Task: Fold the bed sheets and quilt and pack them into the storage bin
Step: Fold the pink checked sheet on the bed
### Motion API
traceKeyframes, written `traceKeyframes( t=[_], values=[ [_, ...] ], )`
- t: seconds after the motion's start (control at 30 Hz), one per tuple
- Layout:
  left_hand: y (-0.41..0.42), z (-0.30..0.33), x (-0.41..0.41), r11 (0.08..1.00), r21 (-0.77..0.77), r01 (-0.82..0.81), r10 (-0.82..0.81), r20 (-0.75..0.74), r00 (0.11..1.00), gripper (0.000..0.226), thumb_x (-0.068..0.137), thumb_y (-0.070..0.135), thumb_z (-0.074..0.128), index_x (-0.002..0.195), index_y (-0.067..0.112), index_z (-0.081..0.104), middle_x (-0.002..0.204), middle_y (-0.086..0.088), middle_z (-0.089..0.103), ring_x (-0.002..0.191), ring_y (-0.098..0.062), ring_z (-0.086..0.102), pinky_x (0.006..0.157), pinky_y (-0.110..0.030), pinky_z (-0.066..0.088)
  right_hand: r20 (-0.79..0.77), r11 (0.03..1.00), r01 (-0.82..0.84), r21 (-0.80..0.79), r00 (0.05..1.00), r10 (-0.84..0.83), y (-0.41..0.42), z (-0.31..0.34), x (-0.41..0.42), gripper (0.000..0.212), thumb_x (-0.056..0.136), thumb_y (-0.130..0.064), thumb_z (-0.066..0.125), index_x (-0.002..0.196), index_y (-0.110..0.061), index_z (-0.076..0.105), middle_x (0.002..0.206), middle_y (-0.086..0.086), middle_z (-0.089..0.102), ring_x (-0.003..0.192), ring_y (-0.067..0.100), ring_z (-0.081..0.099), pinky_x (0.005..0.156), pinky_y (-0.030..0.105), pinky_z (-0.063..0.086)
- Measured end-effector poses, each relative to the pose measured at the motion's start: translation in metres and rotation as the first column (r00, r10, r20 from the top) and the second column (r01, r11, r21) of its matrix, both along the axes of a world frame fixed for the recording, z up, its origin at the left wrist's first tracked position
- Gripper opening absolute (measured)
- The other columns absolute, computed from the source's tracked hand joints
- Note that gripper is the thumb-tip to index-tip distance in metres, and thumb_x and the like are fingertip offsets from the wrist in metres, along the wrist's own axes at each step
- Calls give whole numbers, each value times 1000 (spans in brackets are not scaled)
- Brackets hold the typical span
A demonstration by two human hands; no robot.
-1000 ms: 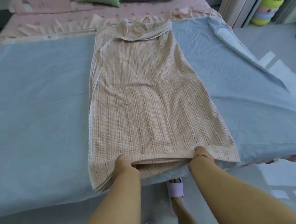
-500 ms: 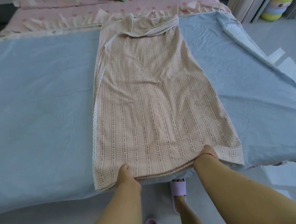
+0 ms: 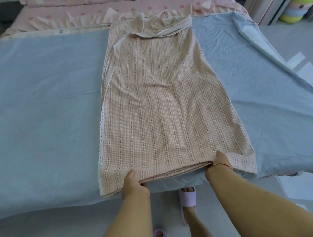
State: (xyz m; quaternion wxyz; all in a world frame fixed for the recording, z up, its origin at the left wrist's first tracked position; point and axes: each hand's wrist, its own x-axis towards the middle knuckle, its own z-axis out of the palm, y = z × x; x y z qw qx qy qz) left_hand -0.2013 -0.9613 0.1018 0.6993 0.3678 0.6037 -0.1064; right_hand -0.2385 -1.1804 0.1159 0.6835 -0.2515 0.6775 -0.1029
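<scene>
Nearest, at the foot edge of the bed, the left hand (image 3: 133, 183) and the right hand (image 3: 220, 160) each pinch the near end of the checked sheet (image 3: 162, 103), thumbs on top and the other fingers tucked out of sight under the stacked layers, so both hands hold cloth rather than lying flat. That sheet is already folded into a long narrow strip running away from the person down the middle of the bed, on top of the pale blue sheet (image 3: 42, 106) spread beneath it. It looks thin, soft and light, with no stiffness, so it should sag and slide layer on layer unless all plies are taken together; the near edge, about where the hands sit, seems the sensible hold for carrying it toward the far end. Out there the lace-trimmed top flap (image 3: 165, 30) lies turned over unevenly and may need squaring. No storage bin is in view
</scene>
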Motion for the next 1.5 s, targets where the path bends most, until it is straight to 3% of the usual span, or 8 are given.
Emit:
traceKeyframes(
  t=[0.1, 0.3, 0.43, 0.63, 0.87, 1.0, 1.37, 1.5],
  values=[
    [3, 8, 17, 995, 100, -1, -4, 50, 999, 21, 83, 20, 67, 103, 15, 62, 106, -1, 67, 79, -17, 63, 71, -28, 50, -42, 996, 83, -25, 996, -84, -11, 5, 8, 27, 85, -24, 62, 108, -11, 59, 83, 0, 64, 68, 18, 58, 58, 31, 47],
    [-1, 38, 73, 939, 327, 104, -155, 134, 979, 24, 86, 26, 64, 99, 5, 64, 84, -7, 64, 52, -14, 53, 46, -25, 43, -79, 916, -267, -300, 964, 256, -32, 24, 39, 42, 92, -16, 51, 132, -4, 47, 110, 7, 52, 72, 16, 50, 78, 30, 39],
    [-4, 51, 122, 895, 399, 199, -298, 203, 933, 24, 92, 29, 60, 102, 7, 60, 76, -4, 64, 39, -8, 57, 48, -24, 47, -201, 787, -319, -527, 947, 249, -41, 41, 83, 42, 91, -21, 54, 130, -4, 52, 131, 12, 55, 114, 30, 54, 95, 33, 39],
    [-23, 65, 208, 886, 416, 207, -360, 334, 871, 27, 99, 21, 51, 118, 4, 58, 100, -12, 63, 63, -13, 61, 49, -22, 50, -153, 688, -407, -601, 903, 401, -77, 53, 167, 34, 92, -22, 49, 123, -8, 57, 116, 10, 63, 111, 32, 57, 96, 35, 42],
    [-62, 75, 304, 921, 309, 236, -362, 460, 811, 22, 99, 13, 51, 120, 8, 55, 103, -12, 64, 89, -22, 64, 91, -37, 51, -338, 522, -623, -583, 769, 542, -131, 62, 279, 38, 95, -31, 48, 116, -1, 59, 116, 16, 61, 109, 36, 55, 93, 37, 42],
    [-82, 68, 354, 910, 308, 278, -398, 456, 796, 21, 101, 20, 47, 115, 6, 53, 99, -10, 62, 97, -25, 62, 91, -35, 48, -370, 474, -682, -557, 715, 594, -151, 57, 332, 28, 94, -32, 48, 94, -5, 58, 95, 14, 57, 92, 31, 55, 82, 34, 43],
    [-106, 41, 467, 886, 327, 328, -450, 437, 779, 18, 102, 16, 45, 117, 8, 51, 97, -9, 59, 107, -25, 56, 92, -33, 46, -398, 436, -682, -586, 712, 579, -173, 39, 438, 31, 95, -29, 49, 91, 0, 61, 95, 18, 60, 102, 35, 58, 80, 29, 39],
    [-110, 37, 502, 890, 324, 322, -446, 470, 761, 15, 102, 17, 44, 115, 12, 50, 113, -13, 56, 106, -24, 56, 95, -36, 46, -370, 469, -650, -598, 743, 557, -175, 29, 478, 37, 94, -30, 49, 115, -1, 59, 113, 16, 61, 108, 34, 56, 90, 34, 43]
  ],
)
